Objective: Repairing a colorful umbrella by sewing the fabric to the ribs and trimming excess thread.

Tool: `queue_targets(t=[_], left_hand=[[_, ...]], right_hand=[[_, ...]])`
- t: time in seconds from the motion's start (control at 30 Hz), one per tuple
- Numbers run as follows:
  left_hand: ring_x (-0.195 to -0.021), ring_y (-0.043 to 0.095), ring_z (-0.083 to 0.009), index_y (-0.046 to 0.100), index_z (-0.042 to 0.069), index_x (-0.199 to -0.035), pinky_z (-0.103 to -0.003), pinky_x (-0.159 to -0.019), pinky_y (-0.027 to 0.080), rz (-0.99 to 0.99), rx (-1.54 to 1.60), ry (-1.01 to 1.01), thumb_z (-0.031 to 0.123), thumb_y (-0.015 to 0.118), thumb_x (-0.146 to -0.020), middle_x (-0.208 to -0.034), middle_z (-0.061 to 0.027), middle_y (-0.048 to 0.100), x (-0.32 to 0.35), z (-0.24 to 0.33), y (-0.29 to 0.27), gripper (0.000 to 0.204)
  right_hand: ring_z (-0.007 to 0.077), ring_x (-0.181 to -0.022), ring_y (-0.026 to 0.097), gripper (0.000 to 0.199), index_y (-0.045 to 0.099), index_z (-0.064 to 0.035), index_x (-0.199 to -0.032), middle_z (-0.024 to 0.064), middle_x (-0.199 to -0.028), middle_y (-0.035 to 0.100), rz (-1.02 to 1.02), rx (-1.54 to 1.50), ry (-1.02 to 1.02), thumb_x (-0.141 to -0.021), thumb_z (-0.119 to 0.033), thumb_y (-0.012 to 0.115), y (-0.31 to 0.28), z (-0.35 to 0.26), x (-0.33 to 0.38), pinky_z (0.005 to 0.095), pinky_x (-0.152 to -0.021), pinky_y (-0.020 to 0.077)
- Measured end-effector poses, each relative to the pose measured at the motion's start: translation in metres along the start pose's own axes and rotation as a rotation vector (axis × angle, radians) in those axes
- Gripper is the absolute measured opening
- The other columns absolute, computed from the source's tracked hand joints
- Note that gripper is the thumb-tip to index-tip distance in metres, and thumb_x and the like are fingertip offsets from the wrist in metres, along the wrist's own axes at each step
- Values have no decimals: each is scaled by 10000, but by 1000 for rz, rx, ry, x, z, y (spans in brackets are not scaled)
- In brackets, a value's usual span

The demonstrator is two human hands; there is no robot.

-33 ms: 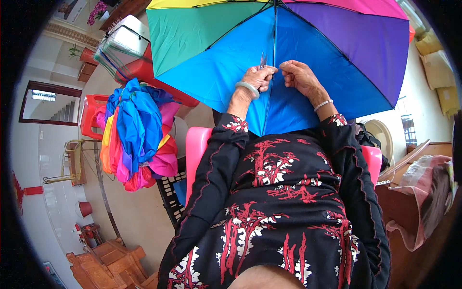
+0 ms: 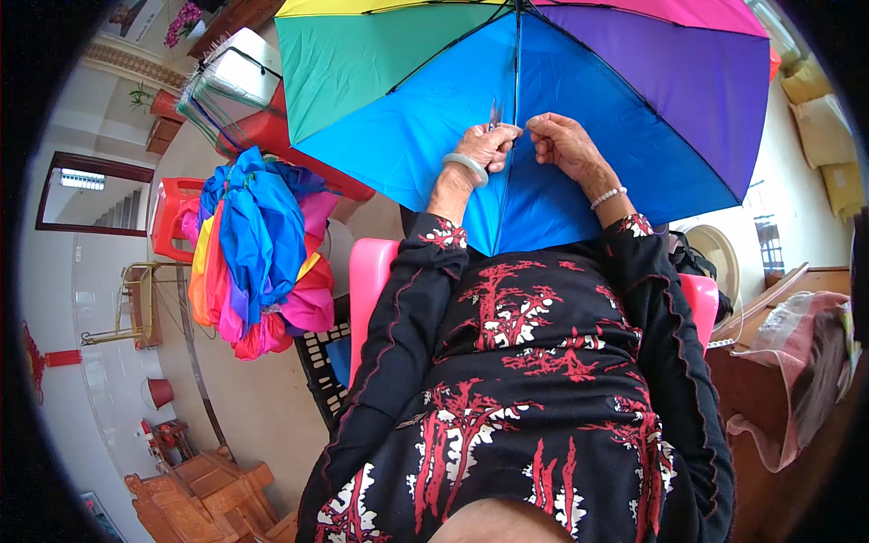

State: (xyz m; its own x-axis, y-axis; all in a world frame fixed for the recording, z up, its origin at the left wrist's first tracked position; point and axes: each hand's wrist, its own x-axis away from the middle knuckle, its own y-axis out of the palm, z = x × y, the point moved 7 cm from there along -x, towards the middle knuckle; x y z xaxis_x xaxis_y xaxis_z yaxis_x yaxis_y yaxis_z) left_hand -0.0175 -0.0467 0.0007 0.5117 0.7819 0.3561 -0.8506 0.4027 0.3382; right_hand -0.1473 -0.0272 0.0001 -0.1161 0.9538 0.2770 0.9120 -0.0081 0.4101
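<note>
A multicoloured umbrella [image 2: 579, 72] is spread open in front of me, its inner ribs showing and its blue panel nearest to my lap. Over that panel, close to the middle rib, my left hand [image 2: 482, 147] is closed round small metal scissors [image 2: 495, 112], whose pointed blades stick up past the fingers. Just to the right of the rib, my right hand [image 2: 563, 145] has its thumb and forefinger pinched together, near the left fingertips. Whatever sits in that pinch is too small to make out.
At the left, a heap of colourful folded cloth [image 2: 262, 244] lies over a red plastic stool [image 2: 172, 217]. A pink chair [image 2: 369, 271] is around me. Wooden furniture [image 2: 204, 498] stands lower left, and a pinkish cloth [image 2: 797, 362] hangs at the right.
</note>
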Motion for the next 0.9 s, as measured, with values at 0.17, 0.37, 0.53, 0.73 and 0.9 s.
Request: queue_targets(t=[0.17, 0.37, 0.53, 0.73, 0.9], left_hand=[[-385, 359, -35, 586, 24, -879, -203, -330, 270, 10, -6, 2, 141, 592, -793, -571, 31, 451, 2, 0, 1, 145], [-375, 348, -33, 578, 48, -809, -207, -329, 265, 26, -35, -9, 136, 616, -774, -570, 36, 456, 2, 0, 1, 102], [-374, 350, -38, 566, 59, -772, -210, -328, 257, 116, -43, 9, 133, 625, -766, -571, 31, 460, -2, -1, -7, 95], [-370, 349, -48, 530, 79, -692, -215, -326, 246, 161, -8, -5, 115, 630, -758, -554, 23, 456, -5, -3, -12, 125], [-353, 344, -56, 469, 99, -623, -220, -307, 250, 176, 25, 7, 103, 640, -724, -516, 16, 434, -4, -2, -12, 200]], right_hand=[[76, -500, 507, 122, 554, -61, -805, 8, -677, 540, 20, 2, 4, -809, -174, 600, 0, 0, 2, 225, -444, 471], [76, -500, 508, 120, 554, -59, -806, 8, -677, 540, 16, 0, 2, -808, -171, 599, 0, 0, 1, 225, -440, 469], [77, -504, 510, 118, 558, -58, -820, 6, -676, 542, -13, -32, -22, -813, -171, 593, 1, -4, 0, 230, -453, 470], [75, -537, 485, 133, 560, -54, -856, -7, -691, 531, -91, -184, -120, -849, -186, 564, 4, -14, 2, 228, -499, 443], [78, -550, 466, 142, 558, -59, -867, -8, -697, 522, -63, -174, -117, -853, -200, 559, 0, -15, 3, 233, -515, 428]])
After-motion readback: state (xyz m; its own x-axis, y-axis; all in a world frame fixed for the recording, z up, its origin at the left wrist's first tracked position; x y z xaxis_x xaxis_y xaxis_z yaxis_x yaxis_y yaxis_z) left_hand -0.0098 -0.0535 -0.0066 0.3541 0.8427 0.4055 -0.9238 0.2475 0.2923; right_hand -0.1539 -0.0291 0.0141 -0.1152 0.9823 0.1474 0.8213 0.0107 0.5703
